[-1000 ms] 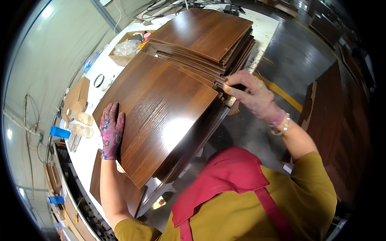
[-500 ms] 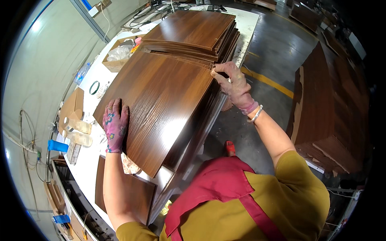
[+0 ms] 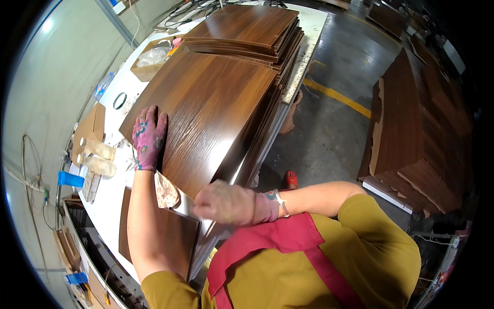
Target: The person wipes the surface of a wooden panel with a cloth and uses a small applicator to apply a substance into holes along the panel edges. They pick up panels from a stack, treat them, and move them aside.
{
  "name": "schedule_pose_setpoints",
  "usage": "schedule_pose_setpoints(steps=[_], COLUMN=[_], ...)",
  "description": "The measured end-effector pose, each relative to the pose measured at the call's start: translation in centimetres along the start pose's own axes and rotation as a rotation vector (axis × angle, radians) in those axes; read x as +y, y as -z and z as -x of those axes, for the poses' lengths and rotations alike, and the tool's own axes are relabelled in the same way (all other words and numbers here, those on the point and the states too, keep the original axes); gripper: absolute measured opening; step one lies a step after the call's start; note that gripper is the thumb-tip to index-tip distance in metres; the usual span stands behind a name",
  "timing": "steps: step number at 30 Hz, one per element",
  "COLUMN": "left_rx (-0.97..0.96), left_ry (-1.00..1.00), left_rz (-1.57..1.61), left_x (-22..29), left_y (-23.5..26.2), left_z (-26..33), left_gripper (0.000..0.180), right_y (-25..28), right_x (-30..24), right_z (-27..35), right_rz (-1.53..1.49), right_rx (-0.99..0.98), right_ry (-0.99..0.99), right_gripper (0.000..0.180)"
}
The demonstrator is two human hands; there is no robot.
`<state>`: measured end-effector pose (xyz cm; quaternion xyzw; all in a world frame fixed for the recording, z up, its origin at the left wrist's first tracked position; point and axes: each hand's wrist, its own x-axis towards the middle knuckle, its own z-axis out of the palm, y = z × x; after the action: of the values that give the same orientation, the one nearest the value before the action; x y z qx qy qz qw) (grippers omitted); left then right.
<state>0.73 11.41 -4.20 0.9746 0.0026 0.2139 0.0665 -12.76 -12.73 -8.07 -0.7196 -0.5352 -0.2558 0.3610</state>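
A dark brown wood-grain board (image 3: 200,103) lies on top of a stack of similar boards on the white table. My left hand (image 3: 149,139), in a pink flowered glove, rests on the board's left edge with fingers stretched out. At the board's near corner is my right hand (image 3: 229,203), gloved and blurred by motion. Its fingers are curled in; whatever they hold cannot be made out. A crumpled pale cloth (image 3: 166,191) lies beside the board's near left edge. Another brown board (image 3: 175,237) lies lower on the table, partly under my left forearm.
More brown boards (image 3: 242,26) are stacked at the table's far end. Along its left side are a cardboard box (image 3: 149,72) with plastic bags, two bottles (image 3: 98,157) and a blue cup (image 3: 71,179). A tall pile of boards (image 3: 406,139) stands on the floor at right.
My right hand has swept from the board's far right corner to its near corner, along the right edge. My left hand stays on the left edge.
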Motion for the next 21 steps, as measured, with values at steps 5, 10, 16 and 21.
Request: schedule_pose_setpoints(steps=[5,10,16,21], left_rx=[-0.073,-0.181,-0.044,-0.299], left_ry=[-0.09,-0.328,-0.124,0.13], left_rz=[0.082,0.269,0.311,0.463], left_x=[-0.8,13.3,18.1,18.9], left_y=[1.1,4.6,0.1,2.0], left_z=[0.8,5.3,10.5,10.1], left_gripper=[0.049,0.053,0.063,0.061], right_y=[4.6,11.2,4.8,1.0], right_x=[3.9,13.7,9.2,7.5], right_z=[-1.1,-10.0,-14.8,-16.3], right_rz=[-0.229,-0.352,-0.669,-0.686], right_rx=[0.168,-0.116,-0.773,-1.092], right_ry=[0.238,-0.116,0.408,0.611], right_gripper=[0.024,0.021,0.014,0.014])
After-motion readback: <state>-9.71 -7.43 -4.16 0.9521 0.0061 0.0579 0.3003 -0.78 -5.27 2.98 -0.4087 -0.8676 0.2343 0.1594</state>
